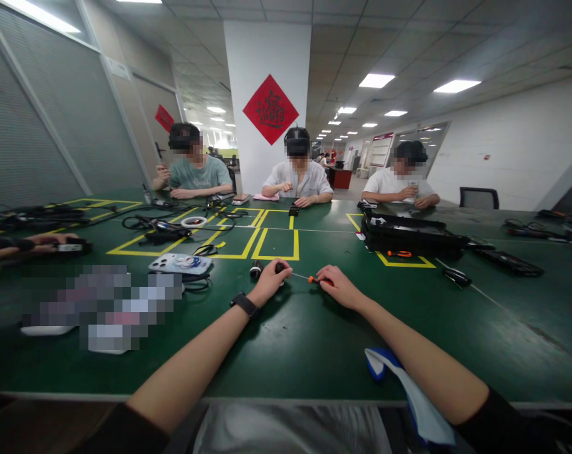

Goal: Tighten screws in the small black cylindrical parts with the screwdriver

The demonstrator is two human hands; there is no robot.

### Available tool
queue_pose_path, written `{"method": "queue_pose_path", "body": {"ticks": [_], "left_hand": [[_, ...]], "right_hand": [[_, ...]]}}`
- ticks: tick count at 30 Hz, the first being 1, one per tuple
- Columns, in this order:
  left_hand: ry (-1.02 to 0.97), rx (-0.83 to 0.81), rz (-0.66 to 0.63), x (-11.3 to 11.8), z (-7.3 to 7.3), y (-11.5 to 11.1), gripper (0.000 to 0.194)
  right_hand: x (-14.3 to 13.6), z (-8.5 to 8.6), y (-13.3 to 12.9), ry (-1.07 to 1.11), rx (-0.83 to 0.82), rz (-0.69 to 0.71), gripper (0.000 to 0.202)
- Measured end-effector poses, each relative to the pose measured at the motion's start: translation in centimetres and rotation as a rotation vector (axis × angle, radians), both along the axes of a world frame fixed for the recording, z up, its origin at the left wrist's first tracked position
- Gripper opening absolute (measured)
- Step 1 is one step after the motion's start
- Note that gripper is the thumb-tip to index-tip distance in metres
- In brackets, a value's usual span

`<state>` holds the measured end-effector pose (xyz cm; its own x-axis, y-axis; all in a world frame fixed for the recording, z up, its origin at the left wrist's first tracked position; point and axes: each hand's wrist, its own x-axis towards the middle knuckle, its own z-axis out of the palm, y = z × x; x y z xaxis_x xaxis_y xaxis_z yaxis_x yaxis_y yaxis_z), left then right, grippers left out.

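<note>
My right hand is closed around the orange-and-black handle of a screwdriver. Its thin shaft points left, towards my left hand. Between the fingers of that closed hand is a small dark rounded part, mostly covered, so its kind cannot be made out. The screwdriver's tip reaches close to this part; whether they touch is too small to tell. Just left of my left hand, a black cylindrical piece with a light band lies on the green table.
Left of my hands lie a phone in a patterned case and two blurred-out flat devices. Cables spread beyond. A black open case, an orange-handled tool and another screwdriver lie right. Several people sit around the table.
</note>
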<state>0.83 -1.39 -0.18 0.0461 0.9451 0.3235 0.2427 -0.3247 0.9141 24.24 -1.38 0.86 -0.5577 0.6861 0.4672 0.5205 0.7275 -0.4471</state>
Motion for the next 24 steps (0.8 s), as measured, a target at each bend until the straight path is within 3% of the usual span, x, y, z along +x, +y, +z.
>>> {"method": "queue_pose_path", "body": {"ticks": [11,17,24], "left_hand": [[-0.038,0.01,-0.002,0.1,0.1,-0.11,0.031],[-0.04,-0.001,0.02,0.2,0.42,-0.46,0.03],[-0.046,-0.006,0.026,0.37,0.92,-0.83,0.029]], "right_hand": [[-0.18,0.26,-0.57,0.034,0.004,0.001,0.021],[0.03,-0.07,-0.15,-0.053,-0.069,-0.032,0.018],[-0.32,-0.05,-0.28,0.014,-0.047,0.017,0.015]]}}
